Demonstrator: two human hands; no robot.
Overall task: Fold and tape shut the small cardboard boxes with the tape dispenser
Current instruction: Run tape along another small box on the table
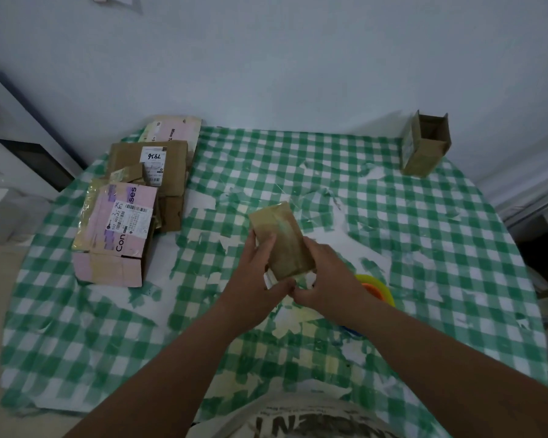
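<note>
Both hands, left hand (260, 273) and right hand (326, 276), gripped one small box (280, 238), apparently taped; beyond the grip, an open box (426, 143) and flattened boxes (140, 197) still looked undone.

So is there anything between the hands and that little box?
No. Both hands already hold the small box: the left hand grips its side and the right hand its near end. Nothing visible sits between.

Home: checked tablecloth (393, 216), plain wall (298, 58)

Green-and-white checked tablecloth (377, 200), brown small box (282, 238), pink flattened cartons (121, 216).
</note>
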